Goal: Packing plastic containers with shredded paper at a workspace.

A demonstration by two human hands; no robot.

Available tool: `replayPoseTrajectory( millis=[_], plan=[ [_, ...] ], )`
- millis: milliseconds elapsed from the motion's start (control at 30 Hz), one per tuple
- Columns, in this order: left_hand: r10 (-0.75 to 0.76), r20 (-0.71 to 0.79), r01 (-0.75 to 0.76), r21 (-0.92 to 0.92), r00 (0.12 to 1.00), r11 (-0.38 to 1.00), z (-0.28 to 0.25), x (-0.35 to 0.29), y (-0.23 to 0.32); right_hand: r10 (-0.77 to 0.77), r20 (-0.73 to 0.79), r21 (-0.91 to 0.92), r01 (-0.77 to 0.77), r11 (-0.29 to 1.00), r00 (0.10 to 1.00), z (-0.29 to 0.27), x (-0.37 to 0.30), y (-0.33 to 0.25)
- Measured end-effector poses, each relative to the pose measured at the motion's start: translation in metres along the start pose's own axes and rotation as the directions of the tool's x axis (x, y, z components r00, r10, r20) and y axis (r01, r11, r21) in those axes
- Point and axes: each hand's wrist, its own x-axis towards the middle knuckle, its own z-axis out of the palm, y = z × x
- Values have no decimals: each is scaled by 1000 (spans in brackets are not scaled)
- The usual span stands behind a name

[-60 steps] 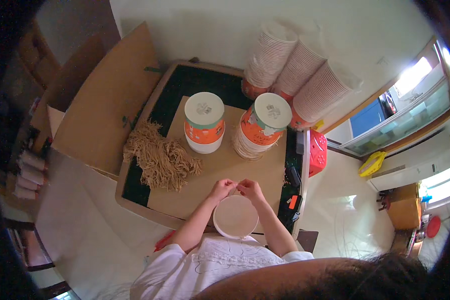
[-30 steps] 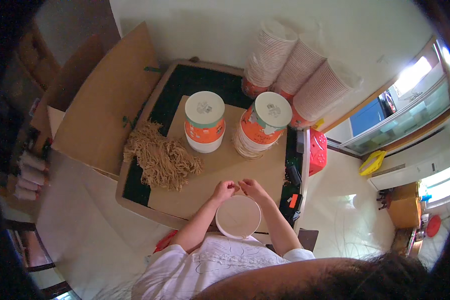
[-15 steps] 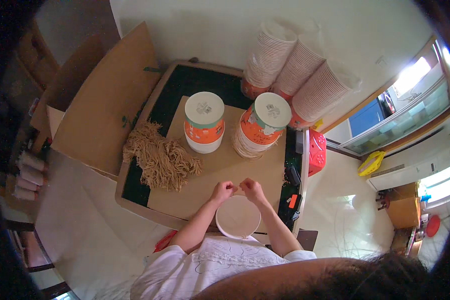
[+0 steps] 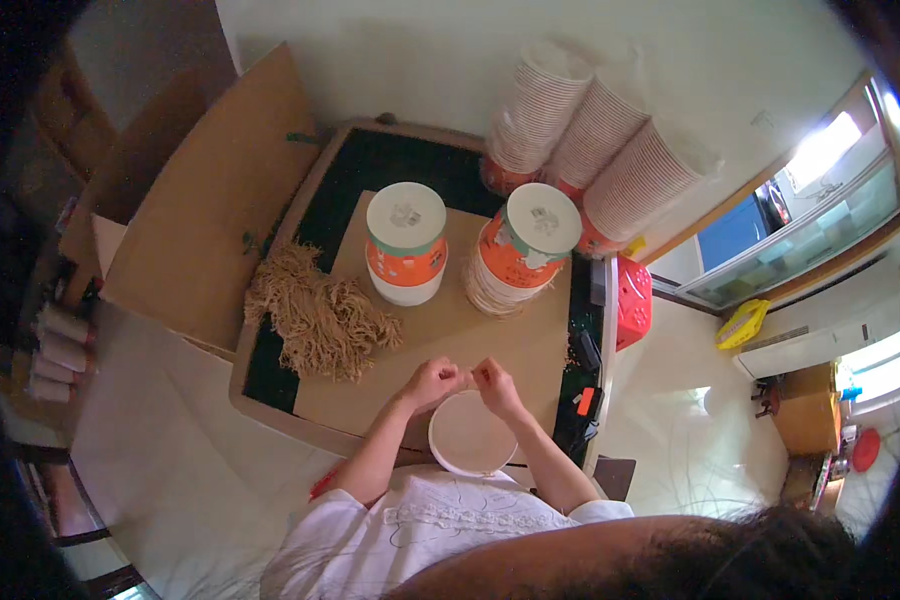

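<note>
Just beyond a white-rimmed round tub (image 4: 473, 433) held close against my body, both hands meet with bent fingers. My left hand (image 4: 436, 380) is closed in a pinch, and so is my right hand (image 4: 496, 386) beside it. Anything between the fingertips is too small to make out. To the left of them lies a tangled bundle of tan cords (image 4: 320, 315) on the cardboard sheet (image 4: 450, 340). Farther off stands an orange, green and white paper bucket (image 4: 406, 245). Right of it, a similar bucket (image 4: 530, 240) has tan cords gathered round its lower part.
Tall wrapped stacks of paper buckets (image 4: 642, 185) rise at the table's far right. A big cardboard box (image 4: 205, 200) borders the left side. Small black tools (image 4: 586, 400) lie along the right edge, with a red plastic stool (image 4: 634, 302) beyond.
My hands have shifted slightly left, and the left wrist has turned a little. Both stay pinched above the tub. The whole view has moved slightly; the buckets and cords stay put.
</note>
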Motion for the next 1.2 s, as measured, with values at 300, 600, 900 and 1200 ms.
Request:
replayPoseTrajectory(
  millis=[300, 600, 900, 1200],
  plan=[
    [242, 101, -261, 425, 965, 866, -13, -14, 38, -64, -31, 0, 64, 998, 997, 5, 2, 10],
    [219, 145, -256, 329, 965, 909, -17, -10, 22, -89, -57, -81, 84, 993, 994, 2, 2, 2],
    [179, 144, -227, 468, 973, 854, -6, -10, 28, -84, 28, 17, 84, 996, 996, 4, 4, 7],
    [310, 129, -335, 341, 942, 878, 3, -6, 4, 77, 180, -2, -78, 997, 981, -3, 7, 3]
  ],
)
